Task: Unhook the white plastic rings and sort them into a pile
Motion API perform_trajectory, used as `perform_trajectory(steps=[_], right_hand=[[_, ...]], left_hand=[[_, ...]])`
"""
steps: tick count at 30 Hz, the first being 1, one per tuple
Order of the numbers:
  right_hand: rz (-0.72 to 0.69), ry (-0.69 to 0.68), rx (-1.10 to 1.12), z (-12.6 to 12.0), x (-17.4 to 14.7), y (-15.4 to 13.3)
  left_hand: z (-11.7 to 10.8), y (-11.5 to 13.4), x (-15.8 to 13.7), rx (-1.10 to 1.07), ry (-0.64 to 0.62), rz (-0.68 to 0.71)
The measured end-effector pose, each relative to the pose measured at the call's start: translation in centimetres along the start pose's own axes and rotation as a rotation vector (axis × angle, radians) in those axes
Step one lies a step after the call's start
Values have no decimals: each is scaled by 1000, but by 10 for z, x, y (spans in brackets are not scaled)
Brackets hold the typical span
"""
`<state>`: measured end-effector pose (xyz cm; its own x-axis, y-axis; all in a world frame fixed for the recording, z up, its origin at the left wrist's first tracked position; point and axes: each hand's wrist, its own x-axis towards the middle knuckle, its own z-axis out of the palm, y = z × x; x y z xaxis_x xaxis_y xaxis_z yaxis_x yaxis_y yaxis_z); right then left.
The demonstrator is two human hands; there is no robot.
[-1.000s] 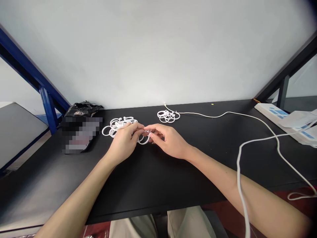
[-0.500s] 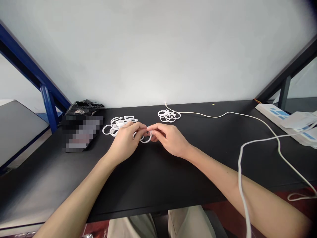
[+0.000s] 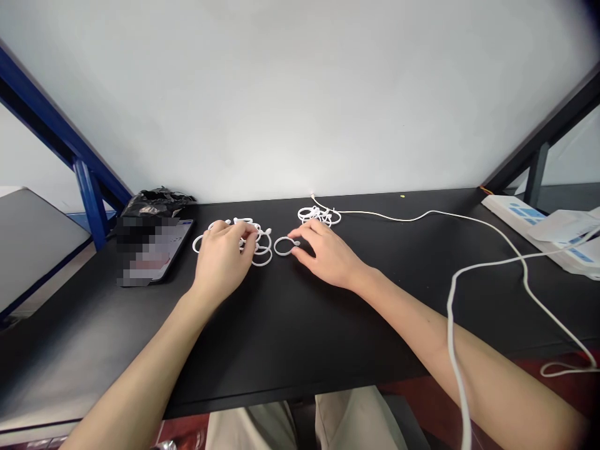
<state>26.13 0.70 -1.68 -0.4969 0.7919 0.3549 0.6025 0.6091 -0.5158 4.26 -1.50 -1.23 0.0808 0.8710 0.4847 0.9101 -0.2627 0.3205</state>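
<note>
A white plastic curtain ring point(image 3: 276, 249) with a ball-like end is between the thumb and fingertips of my right hand point(image 3: 328, 253). The tips touch its right side; whether it rests on the table I cannot tell. Farther left, my left hand point(image 3: 224, 253) lies over a loose pile of similar white rings point(image 3: 262, 264). Its thumb and index finger close around one at the pile's right side, partly hidden by the hand. Beyond my right hand, a smaller cluster of white rings point(image 3: 307, 215) lies near the wall.
The black table point(image 3: 290, 337) meets a pale wall. At left lie a crumpled black bag point(image 3: 162, 200) and a phone-like slab point(image 3: 173, 250), partly blurred. A white cable point(image 3: 422, 215) runs to the right, with a loop hanging before my right forearm. A white-and-blue packet point(image 3: 525, 219) is at right.
My hands were together on one ring. They have parted: the left moved back over the left pile, while the right stays near its place with the ring at its fingertips.
</note>
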Motion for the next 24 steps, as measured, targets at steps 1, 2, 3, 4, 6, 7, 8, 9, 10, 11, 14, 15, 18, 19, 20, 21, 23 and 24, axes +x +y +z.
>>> perform_trajectory(steps=[1, 2, 3, 4, 6, 7, 8, 9, 10, 11, 14, 15, 18, 19, 20, 21, 23, 24], right_hand=[[-5, -38, -57, 0, 0, 3], [-9, -75, -96, 0, 1, 6], [-9, -101, -120, 1, 1, 8], [-6, -113, -132, 1, 2, 9], [-3, -108, -133, 1, 2, 8], [-10, -98, -124, 1, 3, 6], [-24, -83, -110, 0, 3, 4], [-44, -66, -93, 0, 3, 2], [-68, -49, -74, -1, 2, 0], [-94, -33, -55, -1, 2, -2], [-133, 3, -4, -1, 2, -5], [-130, 10, 22, 0, 2, -5], [-95, 32, 137, 1, 2, -5], [-87, 39, 173, 2, 2, -5], [-81, 44, 200, 2, 2, -5], [-79, 48, 221, 2, 1, -5], [-77, 57, 256, 3, 1, -6], [-76, 61, 273, 4, 1, -6]], left_hand=[[1, -3, 0, 62, 9, -15], [2, -5, 0, 113, 9, -19], [3, -7, 0, 150, 6, -9], [5, -7, 0, 166, 5, 11], [7, -7, -1, 136, 0, 78], [8, -5, -2, 100, -11, 123], [8, -3, -2, 59, -28, 171], [9, -1, -3, 20, -51, 218], [9, 1, -3, -14, -79, 258], [10, 2, -4, -39, -107, 284], [10, 5, -5, -91, -159, 285], [10, 5, -5, -104, -167, 271], [10, 5, -5, -128, -187, 238], [9, 5, -4, -133, -194, 232], [9, 5, -4, -137, -203, 228], [9, 5, -4, -139, -208, 225], [9, 5, -4, -140, -218, 225], [9, 5, -4, -138, -221, 227]])
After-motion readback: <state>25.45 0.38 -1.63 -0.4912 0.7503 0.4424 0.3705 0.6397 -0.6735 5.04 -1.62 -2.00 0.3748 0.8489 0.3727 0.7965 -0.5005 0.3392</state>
